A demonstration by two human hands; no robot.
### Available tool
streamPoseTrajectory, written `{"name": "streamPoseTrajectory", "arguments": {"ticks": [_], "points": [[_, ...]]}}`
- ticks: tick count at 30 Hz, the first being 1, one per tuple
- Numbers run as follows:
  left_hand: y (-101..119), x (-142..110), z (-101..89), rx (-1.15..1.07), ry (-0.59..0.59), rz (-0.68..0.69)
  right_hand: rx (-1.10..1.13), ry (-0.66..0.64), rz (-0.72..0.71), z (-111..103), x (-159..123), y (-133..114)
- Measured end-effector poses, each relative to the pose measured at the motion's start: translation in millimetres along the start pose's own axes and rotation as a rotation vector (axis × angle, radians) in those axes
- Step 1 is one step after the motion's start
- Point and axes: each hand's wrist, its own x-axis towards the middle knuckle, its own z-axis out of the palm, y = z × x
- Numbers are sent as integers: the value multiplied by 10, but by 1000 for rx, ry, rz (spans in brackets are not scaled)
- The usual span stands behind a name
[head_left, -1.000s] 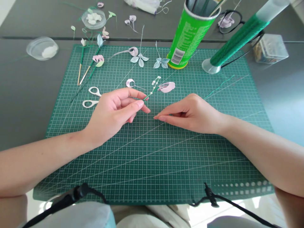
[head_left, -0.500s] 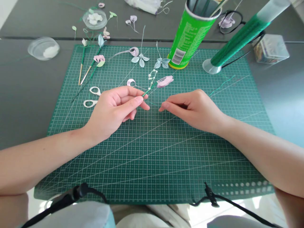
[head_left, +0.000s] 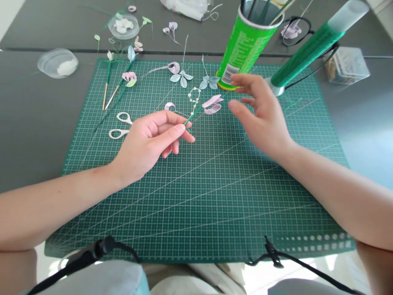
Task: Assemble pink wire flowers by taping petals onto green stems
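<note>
Thumb and fingers of my left hand (head_left: 156, 137) pinch the green stem of a small craft flower (head_left: 211, 105) with pale purple petals. A strand of tiny white beads (head_left: 194, 96) rises in a loop beside the stem. My right hand (head_left: 262, 114) is raised just right of the petals, fingers apart, holding nothing. Beyond the held flower lie two pale blue leaf sprigs (head_left: 182, 78) on the green cutting mat (head_left: 196, 205). Partly behind my left hand are white-handled scissors (head_left: 119, 133). A curled purple petal (head_left: 170, 106) rests just past my left fingers.
A green can (head_left: 245, 45) holding thin tools stands behind my right hand. Near it is a tube of green material (head_left: 307, 57) and a clear box (head_left: 347, 65). Several stemmed flowers (head_left: 129, 78) lie at the left back, with clear dishes (head_left: 57, 63) beyond the mat.
My right hand has lifted away from near the stem, moving up and right, and its closed fingers have spread. The purple petals now show more separated. My left hand keeps its pinch.
</note>
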Motion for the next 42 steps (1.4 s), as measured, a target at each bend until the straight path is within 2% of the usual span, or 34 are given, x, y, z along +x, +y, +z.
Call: {"name": "streamPoseTrajectory", "arguments": {"ticks": [2, 5, 9, 12, 16, 20, 28, 32, 34, 37, 42], "points": [[4, 10, 9, -10, 0, -2, 74, -194, -62, 19, -95, -85], [-3, 30, 22, -52, -22, -7, 194, -402, -102, 21, -190, -197], [-32, 58, 30, -81, -34, 39, 330, -621, 16, -23, -225, -293], [-41, 68, 31, -126, -25, 85, 432, -695, 88, -47, -224, -325], [-32, 63, 33, -129, 7, 86, 633, -739, 161, -39, -232, -352], [-24, 62, 38, -118, 12, 82, 639, -759, 236, -39, -238, -401], [-9, 69, 54, -61, 47, 47, 341, -611, 60, -91, -242, -434], [-42, 77, 37, -49, 46, 45, 159, -512, -109, -101, -272, -440], [-50, 85, 26, -37, 15, 39, 126, -481, -191, -106, -290, -451], [-30, 96, 14, 75, -104, -20, 127, -481, -281, -133, -309, -476], [18, 93, 18, 276, -285, -75, 237, -498, -371, -215, -326, -558]]}}
